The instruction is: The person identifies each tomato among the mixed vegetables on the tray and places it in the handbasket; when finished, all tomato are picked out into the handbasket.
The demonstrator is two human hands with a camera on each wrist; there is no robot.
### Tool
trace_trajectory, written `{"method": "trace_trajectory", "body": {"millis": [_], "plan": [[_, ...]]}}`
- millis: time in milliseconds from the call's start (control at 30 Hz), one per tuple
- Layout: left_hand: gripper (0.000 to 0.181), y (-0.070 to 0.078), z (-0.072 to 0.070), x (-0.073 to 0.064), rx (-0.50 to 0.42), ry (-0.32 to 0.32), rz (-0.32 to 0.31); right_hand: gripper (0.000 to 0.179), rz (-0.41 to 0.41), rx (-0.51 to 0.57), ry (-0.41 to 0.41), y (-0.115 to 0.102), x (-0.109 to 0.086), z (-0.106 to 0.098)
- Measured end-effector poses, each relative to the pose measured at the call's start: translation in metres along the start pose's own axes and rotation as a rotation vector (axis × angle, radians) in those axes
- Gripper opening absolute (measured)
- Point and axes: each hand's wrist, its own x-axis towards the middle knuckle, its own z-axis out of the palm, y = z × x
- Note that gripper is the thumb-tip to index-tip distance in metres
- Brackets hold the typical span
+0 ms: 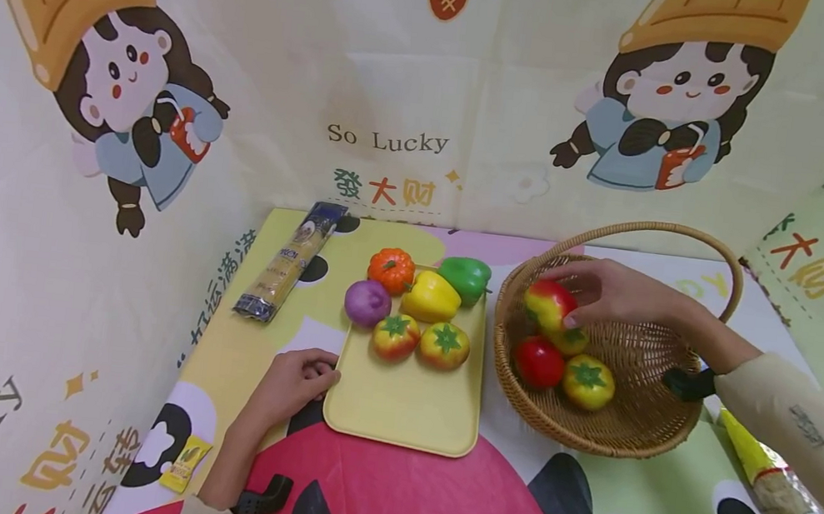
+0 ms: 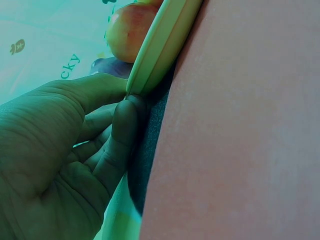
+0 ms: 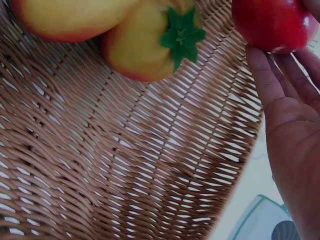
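Observation:
My left hand [image 1: 296,387] pinches the left rim of a yellow tray [image 1: 403,411], thumb and fingers meeting at its edge in the left wrist view. On the tray lie a pumpkin [image 1: 391,271], a purple onion [image 1: 367,302], a yellow bell pepper [image 1: 432,297], a green bell pepper [image 1: 465,280] and two tomatoes [image 1: 444,346] with green leaf tops. Inside the wicker basket [image 1: 642,365], my right hand [image 1: 615,293] grips a round red-and-yellow fruit [image 1: 545,298]. Below the held fruit are a red fruit [image 1: 540,363] and a yellow-red tomato [image 1: 590,382]; another yellowish one is partly hidden.
A tall arched handle [image 1: 675,228] spans the basket. A pasta packet [image 1: 291,261] lies behind and left of the tray, a small yellow packet [image 1: 185,463] by my left forearm. Right of the basket, a shiny snack bag [image 1: 793,506] is partly covered by my sleeve.

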Motion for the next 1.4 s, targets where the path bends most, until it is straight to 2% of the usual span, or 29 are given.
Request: {"method": "trace_trajectory", "body": {"millis": [200,333,433,667,1000,1400], "plan": [[0.022,-0.001,0.000,0.000,-0.010,-0.002,-0.002,0.069,-0.026,0.025,-0.014,0.011,0.011,0.003],[0.023,-0.001,-0.001,0.000,-0.009,-0.004,-0.009,0.067,-0.057,-0.001,-0.009,0.017,0.017,0.005],[0.024,0.000,-0.001,0.001,-0.003,-0.005,-0.010,0.067,-0.049,-0.019,-0.007,0.019,0.020,0.006],[0.024,0.001,-0.001,0.000,0.007,0.008,0.004,0.070,-0.009,-0.005,-0.019,0.022,0.024,0.008],[0.025,0.000,0.000,0.001,0.003,-0.004,-0.027,0.070,-0.053,-0.012,-0.021,0.028,0.027,0.011],[0.024,0.002,0.000,0.002,-0.001,-0.007,-0.018,0.069,-0.058,-0.032,-0.011,0.026,0.030,0.015]]}}
